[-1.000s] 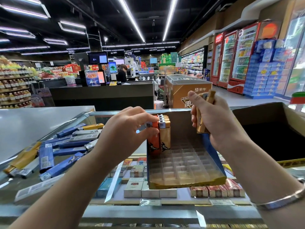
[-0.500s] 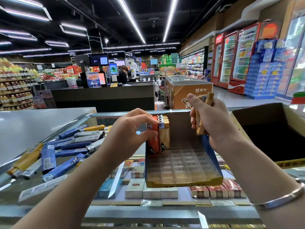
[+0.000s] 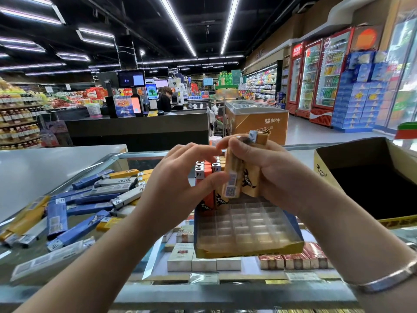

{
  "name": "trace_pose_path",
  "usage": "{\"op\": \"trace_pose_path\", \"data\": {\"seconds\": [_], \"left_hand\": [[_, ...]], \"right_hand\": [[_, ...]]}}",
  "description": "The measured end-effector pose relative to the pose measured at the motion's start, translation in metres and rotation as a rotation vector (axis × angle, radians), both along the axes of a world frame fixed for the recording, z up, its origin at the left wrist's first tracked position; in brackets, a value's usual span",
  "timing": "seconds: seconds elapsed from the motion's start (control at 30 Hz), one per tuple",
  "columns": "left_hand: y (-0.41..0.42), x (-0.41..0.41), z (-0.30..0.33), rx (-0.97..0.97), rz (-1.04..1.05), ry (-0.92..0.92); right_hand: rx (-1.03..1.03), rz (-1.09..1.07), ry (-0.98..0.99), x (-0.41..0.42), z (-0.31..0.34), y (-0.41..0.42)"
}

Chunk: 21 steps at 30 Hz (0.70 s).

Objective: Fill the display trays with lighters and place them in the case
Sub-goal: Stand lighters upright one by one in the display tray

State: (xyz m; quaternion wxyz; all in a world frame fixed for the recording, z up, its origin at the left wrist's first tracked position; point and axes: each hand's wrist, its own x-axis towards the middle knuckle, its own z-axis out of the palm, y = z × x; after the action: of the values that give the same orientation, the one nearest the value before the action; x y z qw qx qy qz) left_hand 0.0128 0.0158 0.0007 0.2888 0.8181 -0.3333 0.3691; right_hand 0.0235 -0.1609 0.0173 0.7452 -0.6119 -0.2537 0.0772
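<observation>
One head-worn wide-angle camera looks forward and slightly down from close above the glass counter (image 3: 140, 299). The shop aisle stretches far behind. No second view overlaps it.

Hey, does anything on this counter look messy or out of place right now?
Yes. The loose lighters lie scattered at all angles across the glass counter on the left, some overlapping. The display tray is mostly unfilled, with lighters only in its far left corner.

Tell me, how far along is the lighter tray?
Barely begun. A few orange and tan lighters stand at the back of the display tray. The right hand grips a tan bunch; the left hand pinches one. Most slots are bare, and loose lighters wait on the glass.
</observation>
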Motion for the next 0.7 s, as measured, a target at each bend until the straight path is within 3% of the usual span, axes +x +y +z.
{"op": "trace_pose_path", "data": {"seconds": [0.33, 0.57, 0.7], "left_hand": [[0.001, 0.000, -0.002, -0.077, -0.105, 0.221], [0.004, 0.002, -0.001, -0.331, -0.203, 0.252], [0.001, 0.000, 0.000, -0.299, -0.290, 0.287]], "right_hand": [[-0.097, -0.017, -0.292, -0.001, -0.006, 0.007], [-0.048, -0.688, -0.278, 0.009, 0.001, -0.006], [-0.068, -0.744, -0.111, 0.015, -0.001, -0.007]]}}
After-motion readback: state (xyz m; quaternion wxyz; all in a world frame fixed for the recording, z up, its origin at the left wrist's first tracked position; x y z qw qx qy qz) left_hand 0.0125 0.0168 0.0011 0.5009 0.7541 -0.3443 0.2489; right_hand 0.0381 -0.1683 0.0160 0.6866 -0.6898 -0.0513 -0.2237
